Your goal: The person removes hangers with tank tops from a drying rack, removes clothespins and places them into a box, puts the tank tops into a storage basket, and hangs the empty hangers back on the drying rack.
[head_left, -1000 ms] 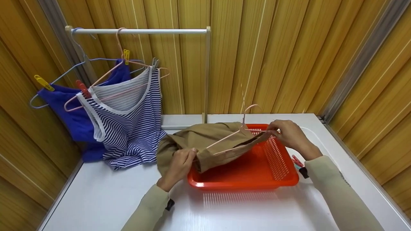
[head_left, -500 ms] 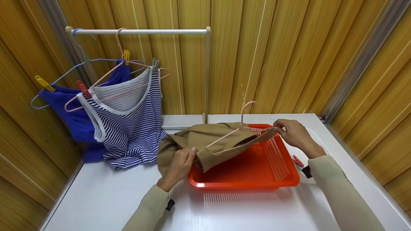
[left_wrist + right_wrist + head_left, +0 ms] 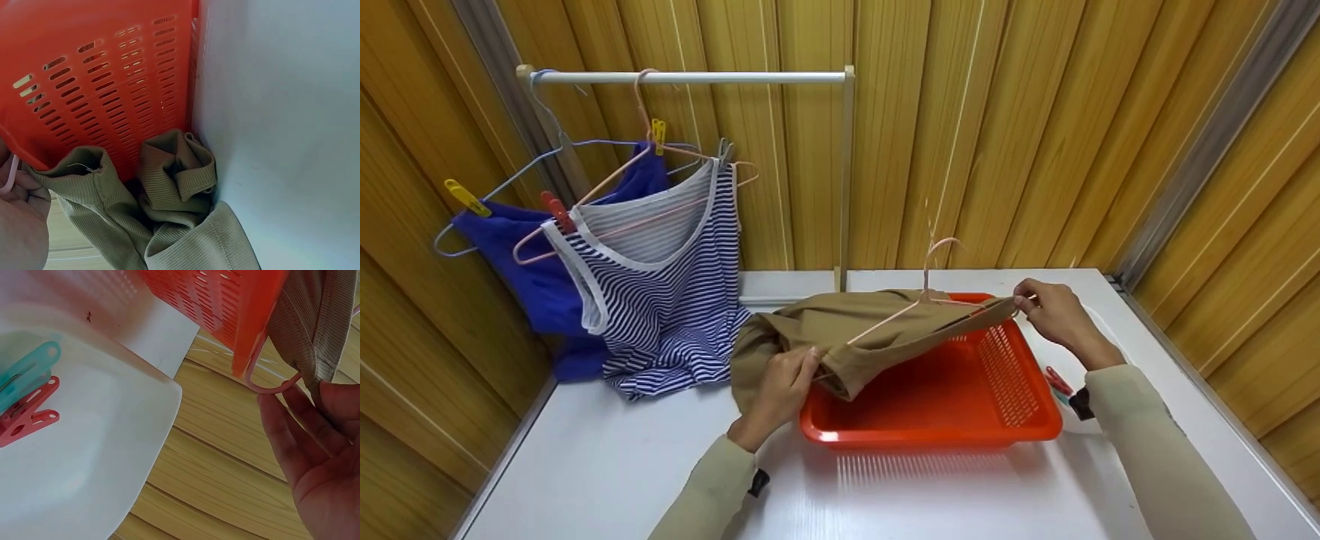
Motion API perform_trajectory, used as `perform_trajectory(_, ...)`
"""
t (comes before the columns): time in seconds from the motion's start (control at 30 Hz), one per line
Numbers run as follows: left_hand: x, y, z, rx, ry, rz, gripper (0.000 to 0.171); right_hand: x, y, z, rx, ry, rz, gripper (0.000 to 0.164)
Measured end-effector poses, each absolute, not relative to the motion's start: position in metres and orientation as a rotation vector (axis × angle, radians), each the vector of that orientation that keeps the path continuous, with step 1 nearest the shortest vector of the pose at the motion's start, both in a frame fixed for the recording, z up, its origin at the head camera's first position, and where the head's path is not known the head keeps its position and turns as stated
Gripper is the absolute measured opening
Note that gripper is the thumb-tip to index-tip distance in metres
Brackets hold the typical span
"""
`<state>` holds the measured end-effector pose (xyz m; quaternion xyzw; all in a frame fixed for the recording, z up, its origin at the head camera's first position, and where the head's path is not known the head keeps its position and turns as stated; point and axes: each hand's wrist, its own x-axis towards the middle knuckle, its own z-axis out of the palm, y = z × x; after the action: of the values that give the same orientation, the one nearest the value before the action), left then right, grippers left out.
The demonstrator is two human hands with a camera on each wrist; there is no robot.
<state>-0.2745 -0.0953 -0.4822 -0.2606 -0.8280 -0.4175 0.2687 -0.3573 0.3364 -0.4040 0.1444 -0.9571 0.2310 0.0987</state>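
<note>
Partly over the red basket [image 3: 934, 435], the brown garment [image 3: 877, 356] spans the gap between 2 hands. The right hand [image 3: 1056, 316] pinches the garment's edge — the pink hanger [image 3: 925, 298] touching its fingers — while the left hand [image 3: 782, 381] grips the hanger's other end.

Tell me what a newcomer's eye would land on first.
Probably the red basket on the white table, with brown cloth partly over it between the left hand and right hand. Then the striped top hanging from the rack at left, in front of blue cloth.
</note>
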Motion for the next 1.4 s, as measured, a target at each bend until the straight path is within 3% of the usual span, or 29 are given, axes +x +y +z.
perform_trajectory(0.47, -0.274, -0.095, -0.484, -0.704, -2.233, -1.116, 0.028, -0.366, 0.347, -0.413, 0.369, -2.805, 0.869, 0.017)
perform_trajectory(1.4, -0.277, -0.092, -0.489, -0.718, -2.124, -1.160, 0.030, -0.365, 0.348, -0.432, 0.294, -2.948, 0.806, 0.023)
